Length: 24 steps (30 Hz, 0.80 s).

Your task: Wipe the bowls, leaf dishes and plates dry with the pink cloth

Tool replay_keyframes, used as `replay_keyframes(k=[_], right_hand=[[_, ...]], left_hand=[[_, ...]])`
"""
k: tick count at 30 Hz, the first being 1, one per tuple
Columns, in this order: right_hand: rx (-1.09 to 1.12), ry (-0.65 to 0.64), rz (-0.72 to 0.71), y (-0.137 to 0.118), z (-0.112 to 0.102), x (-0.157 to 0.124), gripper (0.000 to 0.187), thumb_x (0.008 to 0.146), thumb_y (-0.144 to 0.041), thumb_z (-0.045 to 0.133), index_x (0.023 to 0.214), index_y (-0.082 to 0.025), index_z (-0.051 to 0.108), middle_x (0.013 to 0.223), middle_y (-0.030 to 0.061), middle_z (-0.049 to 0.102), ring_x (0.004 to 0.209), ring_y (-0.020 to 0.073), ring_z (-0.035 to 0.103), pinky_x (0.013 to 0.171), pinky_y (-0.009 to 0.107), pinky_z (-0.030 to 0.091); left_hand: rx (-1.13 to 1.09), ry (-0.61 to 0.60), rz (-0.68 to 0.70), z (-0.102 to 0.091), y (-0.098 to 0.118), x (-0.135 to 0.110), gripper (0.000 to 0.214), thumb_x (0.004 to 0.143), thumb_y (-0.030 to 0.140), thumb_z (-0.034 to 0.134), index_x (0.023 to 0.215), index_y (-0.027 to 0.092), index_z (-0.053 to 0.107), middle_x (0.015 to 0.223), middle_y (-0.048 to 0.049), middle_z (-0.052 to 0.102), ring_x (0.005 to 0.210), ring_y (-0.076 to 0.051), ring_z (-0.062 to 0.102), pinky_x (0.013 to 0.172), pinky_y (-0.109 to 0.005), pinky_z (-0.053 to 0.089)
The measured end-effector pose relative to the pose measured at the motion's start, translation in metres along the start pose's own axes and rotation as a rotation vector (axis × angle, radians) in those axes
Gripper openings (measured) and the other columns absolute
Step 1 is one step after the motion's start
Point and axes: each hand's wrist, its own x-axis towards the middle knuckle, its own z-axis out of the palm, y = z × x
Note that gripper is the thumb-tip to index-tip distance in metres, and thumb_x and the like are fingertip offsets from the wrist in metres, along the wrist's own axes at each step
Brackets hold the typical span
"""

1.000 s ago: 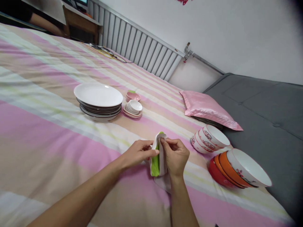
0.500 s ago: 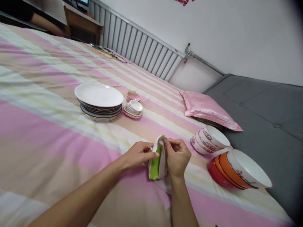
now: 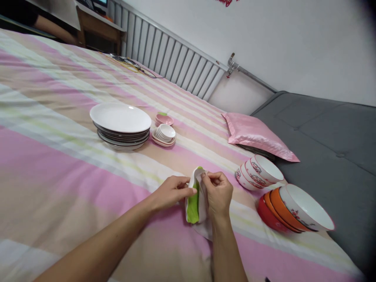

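On the striped bed (image 3: 58,156), the stack of white plates (image 3: 120,117) and the little saucers (image 3: 165,133) just beside it rest on soft quilt, well apart from the hands; a heavy press on the bedding near them could tilt them. The left hand (image 3: 170,190) pinches the left edge of a small green-and-white dish (image 3: 193,199), held on edge just above the bed's near part. The right hand (image 3: 217,194) has its grip clamped on the dish's top rim, with a white cloth (image 3: 205,231) beneath. Held by fingertips alone, the dish could slip and drop. To the right, the patterned bowls (image 3: 260,172) and the orange-and-white bowls (image 3: 293,211) lie nested and tilted; a swing of the right forearm could set them rolling or knocking together.
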Motion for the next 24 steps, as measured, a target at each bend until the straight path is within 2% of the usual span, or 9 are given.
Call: replay_keyframes(k=[9, 15, 24], right_hand=[[-0.031, -0.033, 0.008, 0.0027, 0.0002, 0.0008, 0.026, 0.059, -0.030, 0.074, 0.065, -0.016, 0.053, 0.067, 0.0018, 0.066, 0.066, 0.0155, 0.064, 0.064, 0.026, 0.050], [-0.040, -0.034, -0.019, 0.0035, 0.0003, -0.0001, 0.026, 0.061, -0.032, 0.075, 0.066, -0.015, 0.055, 0.066, 0.0014, 0.065, 0.064, 0.0147, 0.064, 0.063, 0.025, 0.051], [-0.003, -0.025, -0.075, -0.0016, 0.0025, -0.0030, 0.025, 0.061, -0.032, 0.076, 0.067, -0.015, 0.058, 0.076, 0.0070, 0.071, 0.071, 0.0184, 0.068, 0.070, 0.031, 0.054]], left_hand=[[-0.178, 0.000, -0.056, 0.0021, 0.0012, 0.0004, 0.022, 0.075, 0.034, 0.059, 0.080, 0.013, 0.058, 0.069, 0.0004, 0.049, 0.063, -0.011, 0.046, 0.058, -0.023, 0.033], [-0.156, 0.011, -0.069, 0.0008, 0.0033, -0.0003, 0.023, 0.075, 0.034, 0.059, 0.085, 0.013, 0.061, 0.069, 0.0003, 0.050, 0.062, -0.011, 0.045, 0.055, -0.023, 0.032], [-0.063, 0.035, -0.076, -0.0041, 0.0064, -0.0018, 0.021, 0.072, 0.035, 0.055, 0.064, 0.016, 0.049, 0.059, 0.0040, 0.039, 0.055, -0.011, 0.039, 0.054, -0.024, 0.029]])
